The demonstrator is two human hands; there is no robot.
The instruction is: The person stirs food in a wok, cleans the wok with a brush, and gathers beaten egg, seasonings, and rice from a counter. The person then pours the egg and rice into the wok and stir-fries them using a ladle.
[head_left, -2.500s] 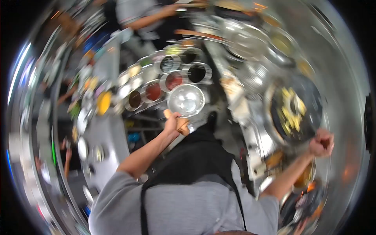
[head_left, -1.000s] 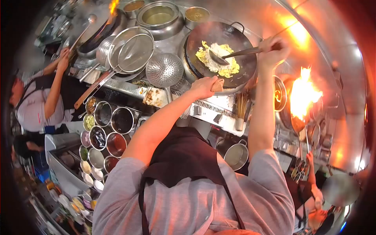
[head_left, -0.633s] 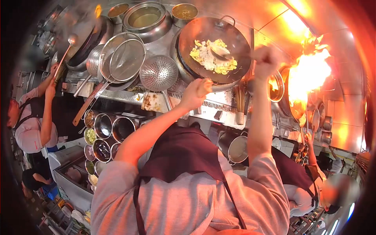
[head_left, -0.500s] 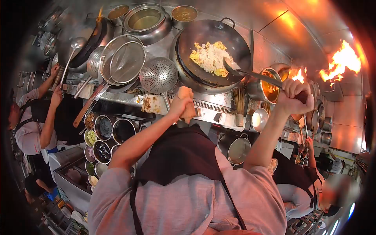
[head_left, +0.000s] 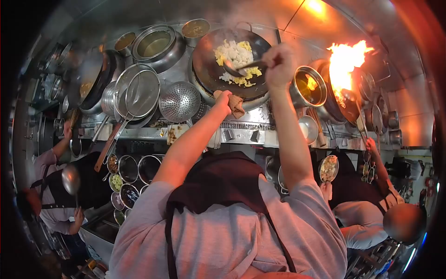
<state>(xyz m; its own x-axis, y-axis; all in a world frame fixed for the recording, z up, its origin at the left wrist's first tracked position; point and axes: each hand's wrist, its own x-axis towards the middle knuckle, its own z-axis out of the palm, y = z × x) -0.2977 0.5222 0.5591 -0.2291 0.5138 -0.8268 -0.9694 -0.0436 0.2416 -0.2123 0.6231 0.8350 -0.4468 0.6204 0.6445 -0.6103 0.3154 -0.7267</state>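
Note:
A wok (head_left: pixel 205 63) on the stove holds white rice (head_left: pixel 239 52) mixed with yellow scrambled egg (head_left: pixel 254 72). My right hand (head_left: pixel 280 63) is closed on the handle of a ladle (head_left: pixel 235 69), held over the wok's right side. The ladle's bowl rests among the rice and egg. My left hand (head_left: pixel 224 101) grips a folded brown cloth (head_left: pixel 236 106) against the wok's near rim. Whether the rim is pinched inside the cloth is hidden.
Tall flames (head_left: pixel 347 65) rise from a wok at right, beyond a metal pot of oil (head_left: pixel 310 88). A perforated skimmer (head_left: pixel 180 101) and wire strainer (head_left: pixel 135 95) lie left. Co-workers stand on both sides; one at right holds a bowl of diced food (head_left: pixel 329 168).
My left hand has moved forward with the cloth to the wok's rim. My right hand has swung left over the wok, carrying the ladle deeper into the rice. The flames at right have grown.

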